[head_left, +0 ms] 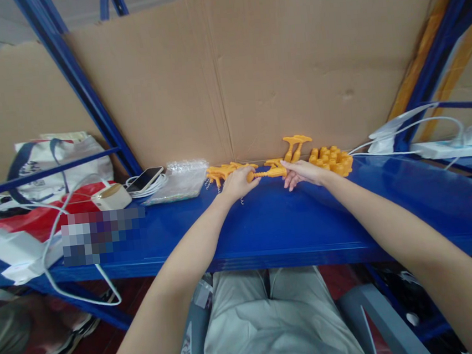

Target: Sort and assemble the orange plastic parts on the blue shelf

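Over the blue shelf top (282,222), both hands are closed on an orange plastic corkscrew (272,172) held level between them. My left hand (240,184) wraps around its left end. On the right end, my right hand (303,171) grips with thumb and fingers, the lower fingers curled loosely. Behind my left hand lies a heap of orange corkscrew handles (219,173), some with metal spirals showing. Two orange T-shaped handles (297,143) stand tilted behind my right hand. To its right is a cluster of orange cylindrical pieces (331,161).
A cardboard sheet (292,66) walls off the back. Clear plastic bags (182,182), a phone (146,179) and coiled cable lie left of the heap. Chargers, a white power bank (111,197) and a tote bag (65,157) crowd the far left. Someone's leg shows below left.
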`<state>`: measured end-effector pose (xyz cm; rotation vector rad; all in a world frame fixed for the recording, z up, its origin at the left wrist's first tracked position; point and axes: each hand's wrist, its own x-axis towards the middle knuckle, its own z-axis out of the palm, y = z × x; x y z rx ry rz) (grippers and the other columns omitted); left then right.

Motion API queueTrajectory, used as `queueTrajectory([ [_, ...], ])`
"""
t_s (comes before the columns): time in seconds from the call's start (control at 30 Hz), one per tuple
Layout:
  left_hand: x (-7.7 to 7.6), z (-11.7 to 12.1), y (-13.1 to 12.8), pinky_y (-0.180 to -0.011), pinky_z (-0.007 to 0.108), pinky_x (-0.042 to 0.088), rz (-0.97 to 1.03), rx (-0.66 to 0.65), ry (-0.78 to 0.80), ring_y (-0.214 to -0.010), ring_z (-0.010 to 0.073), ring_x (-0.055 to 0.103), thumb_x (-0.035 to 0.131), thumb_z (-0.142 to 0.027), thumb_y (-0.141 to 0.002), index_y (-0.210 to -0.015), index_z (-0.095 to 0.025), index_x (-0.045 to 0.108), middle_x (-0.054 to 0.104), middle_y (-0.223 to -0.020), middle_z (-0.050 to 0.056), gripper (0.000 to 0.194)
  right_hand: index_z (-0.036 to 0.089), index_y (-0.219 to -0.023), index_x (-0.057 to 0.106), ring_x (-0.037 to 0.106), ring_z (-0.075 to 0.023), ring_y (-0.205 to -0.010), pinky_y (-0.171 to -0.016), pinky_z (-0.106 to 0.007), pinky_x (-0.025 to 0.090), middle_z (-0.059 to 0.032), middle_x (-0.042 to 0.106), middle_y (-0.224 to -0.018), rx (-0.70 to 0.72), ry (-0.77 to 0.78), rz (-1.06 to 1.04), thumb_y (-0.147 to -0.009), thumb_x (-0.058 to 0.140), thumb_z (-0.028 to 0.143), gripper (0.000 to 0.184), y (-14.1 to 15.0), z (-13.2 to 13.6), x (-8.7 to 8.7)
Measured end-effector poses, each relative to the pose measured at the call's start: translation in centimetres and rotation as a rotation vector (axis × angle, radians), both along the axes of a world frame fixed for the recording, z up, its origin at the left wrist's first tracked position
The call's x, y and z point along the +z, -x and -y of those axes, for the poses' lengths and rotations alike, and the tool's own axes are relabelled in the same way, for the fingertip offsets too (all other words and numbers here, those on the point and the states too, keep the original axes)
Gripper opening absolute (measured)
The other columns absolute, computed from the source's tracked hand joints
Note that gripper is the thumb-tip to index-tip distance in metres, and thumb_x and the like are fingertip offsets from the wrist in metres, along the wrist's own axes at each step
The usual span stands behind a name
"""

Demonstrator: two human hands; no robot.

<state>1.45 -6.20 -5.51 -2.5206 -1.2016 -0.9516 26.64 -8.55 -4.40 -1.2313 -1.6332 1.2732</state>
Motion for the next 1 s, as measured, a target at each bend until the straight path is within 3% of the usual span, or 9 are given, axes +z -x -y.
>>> queueTrajectory([
  [0.17, -0.2, -0.2, 0.1, -0.091, 0.038, 0.057, 0.017, -0.009, 0.02, -0.102, 0.026, 0.073, 0.069, -0.03, -0.089, -0.11, -0.019, 0.072, 0.079, -0.109, 0.008, 0.025, 0.016, -0.078, 0.062, 0.068, -0.0152, -0.05, -0.046, -0.021, 0.052, -0.0109, 0.072, -0.063, -0.036, 0.038, 0.034, -0.103, 0.04, 0.058, 0.053, 0.0, 0.0, 0.1],
  [0.27, -0.1, -0.2, 0.1, -0.089, 0.037, 0.057, 0.016, 0.01, 0.044, -0.101, 0.0259, 0.073, 0.069, -0.029, -0.089, -0.11, -0.018, 0.072, 0.079, -0.108, 0.008, 0.024, 0.017, -0.088, 0.062, 0.071, -0.0156, -0.058, -0.051, -0.021, 0.055, -0.0105, 0.075, -0.074, 0.01, 0.041, 0.011, -0.101, 0.051, 0.056, 0.043, -0.6, 0.0, 0.1],
  [0.33, 0.0, -0.1, 0.1, -0.089, 0.037, 0.057, 0.013, 0.019, 0.059, -0.1, 0.0259, 0.073, 0.069, -0.028, -0.089, -0.11, -0.017, 0.072, 0.078, -0.108, 0.009, 0.024, 0.018, -0.099, 0.061, 0.073, -0.0156, -0.066, -0.058, -0.023, 0.058, -0.0088, 0.077, -0.085, 0.048, 0.008, -0.018, -0.095, 0.069, 0.043, 0.027, -1.1, 0.0, 0.0],
  [0.43, 0.0, 0.0, 0.1, -0.089, 0.037, 0.057, 0.019, 0.018, 0.069, -0.099, 0.0259, 0.074, 0.069, -0.028, -0.089, -0.11, -0.017, 0.072, 0.079, -0.107, 0.009, 0.024, 0.02, -0.11, 0.059, 0.074, -0.0144, -0.072, -0.067, -0.025, 0.06, -0.0055, 0.076, -0.095, 0.058, -0.052, -0.048, -0.083, 0.082, 0.02, 0.035, -1.4, 0.2, 0.0],
  [0.5, 0.0, -0.1, 0.2, -0.09, 0.037, 0.057, 0.029, -0.003, 0.063, -0.099, 0.0254, 0.074, 0.07, -0.028, -0.089, -0.109, -0.018, 0.072, 0.079, -0.107, 0.008, 0.022, 0.02, -0.107, 0.059, 0.073, -0.0133, -0.072, -0.067, -0.024, 0.059, -0.0048, 0.076, -0.094, 0.033, -0.057, -0.045, -0.083, 0.08, 0.015, 0.033, -1.4, 0.3, 0.0],
  [0.63, 0.0, -0.3, 0.3, -0.091, 0.037, 0.056, 0.038, -0.051, 0.054, -0.101, 0.0252, 0.073, 0.07, -0.029, -0.089, -0.106, -0.018, 0.072, 0.079, -0.108, 0.008, 0.02, 0.017, -0.095, 0.062, 0.071, -0.0121, -0.066, -0.063, -0.021, 0.057, -0.0066, 0.075, -0.082, 0.017, -0.022, -0.015, -0.093, 0.072, 0.026, 0.013, -1.0, 0.5, 0.3],
  [0.87, 0.2, -0.1, 0.1, -0.088, 0.036, 0.055, 0.069, -0.006, 0.031, -0.097, 0.0253, 0.073, 0.07, -0.036, -0.09, -0.105, -0.018, 0.072, 0.079, -0.104, 0.008, 0.023, 0.017, -0.082, 0.064, 0.066, -0.013, -0.056, -0.053, -0.02, 0.055, -0.0074, 0.071, -0.064, -0.016, 0.025, 0.036, -0.102, 0.048, 0.057, 0.047, -0.3, 0.2, 0.4],
  [1.0, 0.3, 0.1, 0.0, -0.081, 0.033, 0.055, 0.087, 0.039, 0.039, -0.09, 0.024, 0.073, 0.07, -0.04, -0.09, -0.103, -0.019, 0.073, 0.078, -0.095, 0.007, 0.025, 0.018, -0.092, 0.066, 0.069, -0.0142, -0.062, -0.059, -0.023, 0.058, -0.0083, 0.074, -0.075, 0.003, 0.048, 0.057, -0.101, 0.047, 0.06, 0.047, -0.4, 0.2, 0.4],
])
